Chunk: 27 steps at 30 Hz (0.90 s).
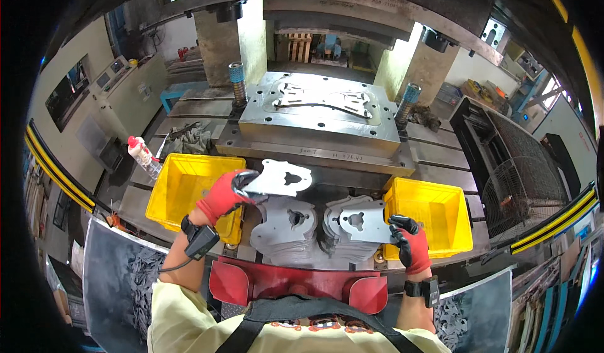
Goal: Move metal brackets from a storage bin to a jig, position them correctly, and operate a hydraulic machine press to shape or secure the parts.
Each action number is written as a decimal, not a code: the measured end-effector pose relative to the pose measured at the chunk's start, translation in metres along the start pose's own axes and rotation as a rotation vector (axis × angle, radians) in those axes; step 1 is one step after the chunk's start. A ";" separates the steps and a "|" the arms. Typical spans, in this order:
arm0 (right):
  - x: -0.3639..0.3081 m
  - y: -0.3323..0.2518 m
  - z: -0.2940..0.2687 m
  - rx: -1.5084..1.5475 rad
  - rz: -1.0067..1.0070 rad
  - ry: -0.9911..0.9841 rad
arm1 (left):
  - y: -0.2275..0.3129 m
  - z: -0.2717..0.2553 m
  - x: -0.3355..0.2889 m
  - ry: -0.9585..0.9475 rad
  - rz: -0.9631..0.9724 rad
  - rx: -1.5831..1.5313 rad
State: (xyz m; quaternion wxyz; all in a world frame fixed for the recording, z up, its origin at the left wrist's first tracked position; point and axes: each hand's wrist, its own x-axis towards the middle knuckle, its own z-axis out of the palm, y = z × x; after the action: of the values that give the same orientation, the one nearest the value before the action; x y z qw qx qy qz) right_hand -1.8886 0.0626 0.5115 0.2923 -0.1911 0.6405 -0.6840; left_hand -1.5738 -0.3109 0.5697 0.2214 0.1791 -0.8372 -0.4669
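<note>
My left hand [226, 194], in a red and black work glove, is closed on the edge of a flat stamped metal plate [269, 181] with a cut-out near its far end. The plate is held above the left stack of similar plates [284, 230]. My right hand [410, 242], gloved alike, has its fingers closed at the right edge of another metal plate [376, 228], which lies over the right stack [352, 247]. Behind the stacks stands a steel die block [264, 123] with a long, shaped metal part [324, 99] lying on its top face.
A yellow bin [170, 189] stands on the left and another yellow bin [464, 224] on the right. Coiled blue guide posts [236, 82] flank the die. A bottle with a red cap [146, 158] and a grey cloth [190, 139] lie at left. Red metal guards [283, 282] edge the near side.
</note>
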 end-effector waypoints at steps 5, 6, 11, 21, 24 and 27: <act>0.008 -0.001 0.005 -0.110 -0.048 -0.076 | -0.009 -0.009 0.074 0.267 0.223 0.216; 0.008 0.001 0.001 -0.116 -0.058 -0.066 | 0.002 -0.007 0.092 0.309 0.241 0.296; 0.009 -0.006 0.010 -0.203 -0.036 -0.048 | 0.003 -0.026 0.179 0.450 0.383 0.640; 0.010 -0.001 0.011 -0.346 -0.014 0.025 | -0.048 -0.049 0.294 0.231 0.071 1.087; 0.009 -0.006 0.012 -0.403 -0.013 0.010 | -0.060 -0.047 0.294 0.173 0.043 1.113; 0.006 -0.028 0.023 -0.430 -0.035 -0.034 | -0.062 -0.039 0.292 0.234 -0.026 1.098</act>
State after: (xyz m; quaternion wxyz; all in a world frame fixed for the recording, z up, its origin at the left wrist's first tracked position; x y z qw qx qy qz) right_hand -1.8829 0.0418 0.5412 0.2436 -0.2715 0.7631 -0.5334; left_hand -1.7913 -0.5169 0.5941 0.1813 0.3292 -0.9249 0.0578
